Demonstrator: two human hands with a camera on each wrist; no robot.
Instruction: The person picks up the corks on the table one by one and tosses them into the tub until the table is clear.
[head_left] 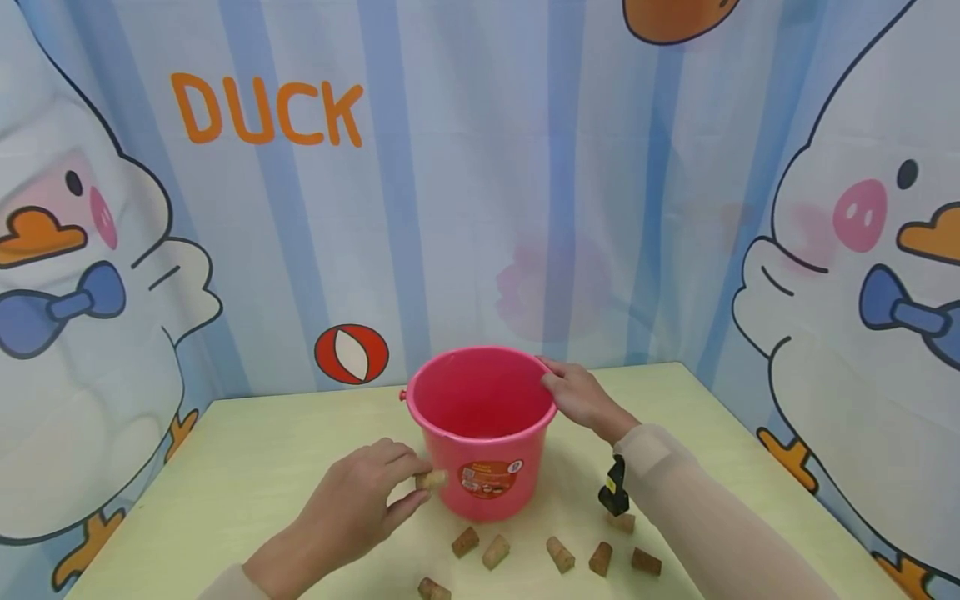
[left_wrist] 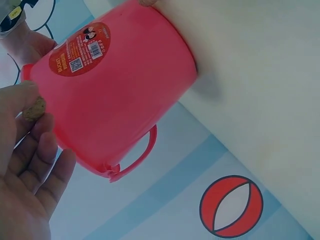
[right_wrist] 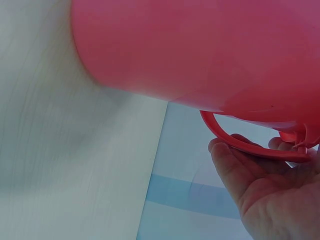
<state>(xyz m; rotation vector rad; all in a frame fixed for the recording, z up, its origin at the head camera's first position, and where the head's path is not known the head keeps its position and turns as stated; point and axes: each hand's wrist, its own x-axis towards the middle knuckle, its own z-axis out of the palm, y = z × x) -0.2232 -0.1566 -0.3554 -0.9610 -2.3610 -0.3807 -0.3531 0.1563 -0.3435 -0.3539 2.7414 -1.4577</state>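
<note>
A pink bucket (head_left: 487,467) with an orange-red oval label stands upright on the table. My left hand (head_left: 360,492) pinches a cork (head_left: 431,480) between thumb and fingers, at the bucket's front left and below its rim. In the left wrist view the end of this cork (left_wrist: 34,109) shows between the fingertips. My right hand (head_left: 581,396) grips the bucket's rim at the right, thumb on the near side. The right wrist view shows its fingers (right_wrist: 231,170) at the red handle (right_wrist: 250,147), which hangs on the bucket's far side.
Several corks lie scattered on the table in front of the bucket, among them a dark one (head_left: 466,542) and a paler one (head_left: 496,552). Another cork (head_left: 621,522) lies by my right sleeve. A curtain (head_left: 465,208) printed with ducks hangs behind the pale yellow table (head_left: 300,425).
</note>
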